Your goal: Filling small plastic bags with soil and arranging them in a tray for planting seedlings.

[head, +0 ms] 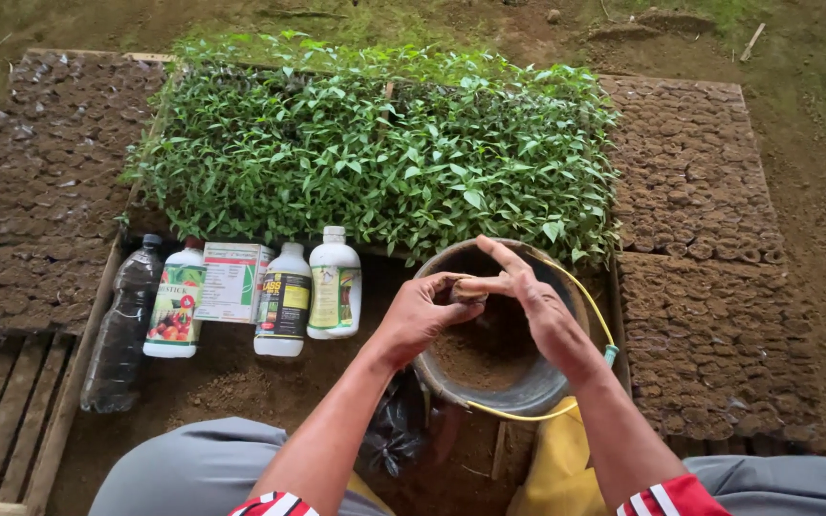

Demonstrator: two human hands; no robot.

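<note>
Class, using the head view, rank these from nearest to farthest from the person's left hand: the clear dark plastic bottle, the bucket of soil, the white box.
1. Bucket of soil, directly under the left hand.
2. White box, to its left among the bottles.
3. Clear dark plastic bottle, far left by the wooden edge.

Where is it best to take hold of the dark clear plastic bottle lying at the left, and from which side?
Probably grip the dark clear plastic bottle across its middle, coming from above. It lies on the soil with its cap pointing away, a wooden edge on its left and a white bottle close on its right, so only the top is free.
</note>
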